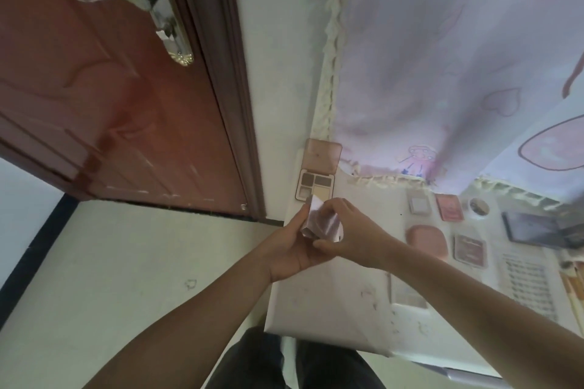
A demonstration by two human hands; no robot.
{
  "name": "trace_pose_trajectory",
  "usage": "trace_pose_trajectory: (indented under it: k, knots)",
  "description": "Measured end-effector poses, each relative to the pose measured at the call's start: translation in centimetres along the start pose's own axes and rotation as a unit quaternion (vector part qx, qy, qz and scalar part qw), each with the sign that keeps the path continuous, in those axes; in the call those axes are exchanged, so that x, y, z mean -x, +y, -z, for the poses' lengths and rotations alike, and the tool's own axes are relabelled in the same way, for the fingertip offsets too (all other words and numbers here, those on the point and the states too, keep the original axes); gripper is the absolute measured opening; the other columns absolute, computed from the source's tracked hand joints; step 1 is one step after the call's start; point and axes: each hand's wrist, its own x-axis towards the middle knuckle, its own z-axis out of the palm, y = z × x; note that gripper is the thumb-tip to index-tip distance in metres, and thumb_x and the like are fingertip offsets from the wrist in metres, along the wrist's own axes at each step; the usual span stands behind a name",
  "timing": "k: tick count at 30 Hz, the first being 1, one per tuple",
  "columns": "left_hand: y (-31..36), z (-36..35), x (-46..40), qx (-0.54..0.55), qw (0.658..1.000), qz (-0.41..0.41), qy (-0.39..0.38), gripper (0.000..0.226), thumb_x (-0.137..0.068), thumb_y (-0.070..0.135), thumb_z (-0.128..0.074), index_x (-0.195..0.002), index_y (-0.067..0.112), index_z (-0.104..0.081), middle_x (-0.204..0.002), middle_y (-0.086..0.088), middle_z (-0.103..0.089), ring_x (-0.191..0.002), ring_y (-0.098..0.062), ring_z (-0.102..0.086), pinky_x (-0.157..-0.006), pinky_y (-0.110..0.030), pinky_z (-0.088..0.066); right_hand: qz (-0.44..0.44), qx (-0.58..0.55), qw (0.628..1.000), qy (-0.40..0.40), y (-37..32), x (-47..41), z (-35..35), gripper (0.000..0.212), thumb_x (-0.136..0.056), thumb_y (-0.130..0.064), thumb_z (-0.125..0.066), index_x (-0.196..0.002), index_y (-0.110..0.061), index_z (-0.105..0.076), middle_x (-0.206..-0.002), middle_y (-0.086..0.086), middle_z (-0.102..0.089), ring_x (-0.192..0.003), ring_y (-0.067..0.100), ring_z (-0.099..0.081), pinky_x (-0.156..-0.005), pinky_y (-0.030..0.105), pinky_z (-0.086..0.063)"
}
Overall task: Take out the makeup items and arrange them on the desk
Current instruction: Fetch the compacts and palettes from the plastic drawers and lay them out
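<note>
Knees in dark trousers [284, 366] sit at 6 o'clock, nearest the lens, with two forearms reaching up from there. Going from 9 o'clock across: a brown door [110, 98] and pale floor [126, 262] fill the left, then the left hand [292, 246] cups a small shiny box [322, 224] from below, fingers curled round it, right at the bench [331, 303] left edge. The right hand [350, 230] pinches the box top between thumb and fingers, seemingly opening it. Just past them at 12 o'clock lies an open palette [316, 180] against the wall. Toward 3 o'clock sit a pink compact [426, 238], a pale square case [418, 205], a red case [448, 207], a mauve case [470, 248], a round pot [478, 207] and a dark tablet [534, 227]. The box hangs over the bench edge, so whatever slides out could drop to the floor; a hard tug might also knock the palette. Open room shows on the bench at 5 o'clock from the hands, in front of the compact; a hanging cloth [442, 57] closes off the back.
</note>
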Motion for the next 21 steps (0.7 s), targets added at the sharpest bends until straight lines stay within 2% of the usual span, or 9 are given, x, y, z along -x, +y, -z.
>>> trace_pose_trajectory:
  k: [2,5,7,11,14,16,18,21]
  knots:
    - [0.0,-0.1,-0.2,-0.021,1.000,-0.007,0.001,0.055,-0.089,0.053,-0.053,-0.130,0.015,-0.056,-0.124,-0.009,-0.054,-0.104,-0.023,-0.048,-0.092,-0.039,-0.047,0.000,-0.012,1.000,0.005,-0.4,-0.4,0.2,0.041,-0.074,-0.040,-0.075,-0.102,-0.029,-0.047,-0.107,-0.014,-0.049,-0.095,0.006,-0.052,-0.072,0.011,-0.040]
    - [0.2,-0.2,-0.3,-0.026,1.000,-0.005,-0.010,0.059,-0.085,0.053,-0.060,-0.132,0.017,-0.054,-0.124,-0.004,-0.050,-0.104,-0.024,-0.037,-0.090,-0.039,-0.045,0.012,-0.031,0.999,0.012,-0.7,-0.5,0.4,0.033,-0.074,-0.039,-0.075,-0.090,-0.037,-0.047,-0.101,-0.019,-0.050,-0.090,0.003,-0.054,-0.070,0.009,-0.040]
    - [0.4,0.0,-0.4,-0.036,0.999,0.003,-0.015,0.062,-0.083,0.053,-0.063,-0.132,0.017,-0.053,-0.122,-0.003,-0.052,-0.098,-0.023,-0.041,-0.089,-0.039,-0.046,0.023,-0.026,0.999,0.022,-0.5,-0.4,0.4,0.035,-0.073,-0.040,-0.076,-0.084,-0.042,-0.043,-0.100,-0.021,-0.049,-0.091,0.001,-0.052,-0.071,0.010,-0.040]
    - [0.5,0.3,-0.6,-0.058,0.998,0.021,-0.014,0.059,-0.084,0.053,-0.062,-0.131,0.018,-0.056,-0.120,-0.008,-0.050,-0.087,-0.022,-0.054,-0.090,-0.040,-0.047,0.028,-0.050,0.998,0.039,0.1,-0.4,0.2,0.035,-0.069,-0.041,-0.076,-0.086,-0.042,-0.045,-0.102,-0.018,-0.052,-0.093,0.002,-0.054,-0.080,0.017,-0.046]
    - [0.8,0.8,-0.4,-0.047,0.998,0.037,-0.002,0.056,-0.086,0.047,-0.061,-0.129,0.012,-0.056,-0.119,-0.015,-0.054,-0.094,-0.027,-0.056,-0.090,-0.042,-0.049,0.013,-0.077,0.996,0.036,0.9,-0.3,0.3,0.034,-0.071,-0.036,-0.074,-0.097,-0.030,-0.052,-0.103,-0.015,-0.056,-0.097,0.007,-0.056,-0.089,0.027,-0.049]
    - [0.8,0.9,-0.2,-0.040,0.998,0.049,-0.005,0.056,-0.087,0.047,-0.060,-0.128,0.009,-0.057,-0.116,-0.017,-0.056,-0.097,-0.030,-0.056,-0.092,-0.041,-0.050,0.008,-0.101,0.995,0.016,1.0,-0.3,0.9,0.037,-0.073,-0.032,-0.075,-0.101,-0.026,-0.053,-0.102,-0.014,-0.059,-0.099,0.007,-0.057,-0.090,0.025,-0.050]
    - [0.6,0.8,0.0,-0.025,0.998,0.064,-0.008,0.056,-0.085,0.049,-0.057,-0.122,0.007,-0.061,-0.111,-0.020,-0.059,-0.094,-0.030,-0.060,-0.088,-0.039,-0.053,-0.008,-0.135,0.990,-0.024,0.9,-0.7,1.7,0.030,-0.077,-0.027,-0.074,-0.098,-0.028,-0.053,-0.100,-0.015,-0.061,-0.100,0.004,-0.059,-0.086,0.019,-0.049]
    - [0.2,1.2,0.0,0.031,0.996,0.086,-0.008,0.059,-0.081,0.051,-0.053,-0.113,0.003,-0.067,-0.109,-0.023,-0.062,-0.091,-0.032,-0.065,-0.082,-0.037,-0.056,-0.060,-0.229,0.970,-0.048,0.9,-1.8,3.1,0.007,-0.089,-0.025,-0.063,-0.094,-0.024,-0.059,-0.094,-0.009,-0.064,-0.090,0.008,-0.061,-0.077,0.018,-0.049]
